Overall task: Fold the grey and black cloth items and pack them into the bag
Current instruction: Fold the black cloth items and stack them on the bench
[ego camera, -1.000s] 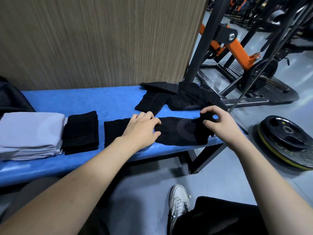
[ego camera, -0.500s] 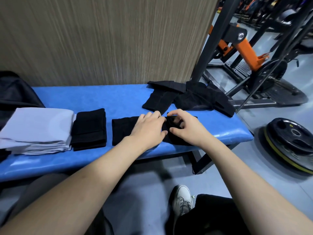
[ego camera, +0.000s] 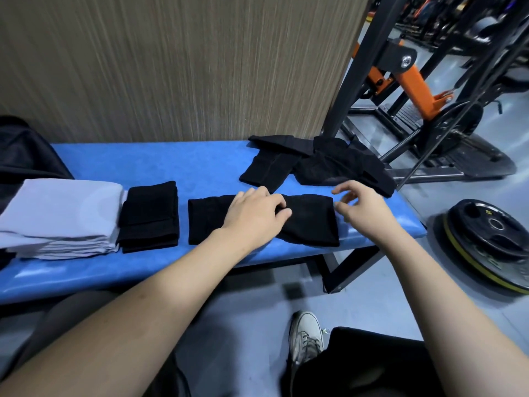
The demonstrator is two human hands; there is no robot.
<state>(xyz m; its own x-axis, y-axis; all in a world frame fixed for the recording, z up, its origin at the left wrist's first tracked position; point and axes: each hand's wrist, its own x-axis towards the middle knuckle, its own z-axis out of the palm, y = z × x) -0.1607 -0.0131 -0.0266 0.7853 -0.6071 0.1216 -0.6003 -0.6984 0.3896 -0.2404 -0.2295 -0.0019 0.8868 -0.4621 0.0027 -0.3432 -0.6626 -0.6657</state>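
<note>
Centrally, a black cloth (ego camera: 263, 222) lay half-folded on the blue worktop (ego camera: 171, 170). Left hand (ego camera: 254, 214) pressed flat on its middle, fingers relaxed. Right hand (ego camera: 365, 209) hovered at its right edge, fingers loosely spread, holding nothing. Folded black cloth (ego camera: 150, 216) and grey stack (ego camera: 61, 217) lay to the left; unfolded black items (ego camera: 315, 164) behind.

This is a gym. A blue padded table (ego camera: 177, 164) stands against a wood-grain wall (ego camera: 171, 64); to the right is a black and orange weight machine (ego camera: 406, 78), with stacked weight plates (ego camera: 486, 242) on the grey floor (ego camera: 386, 308).
</note>
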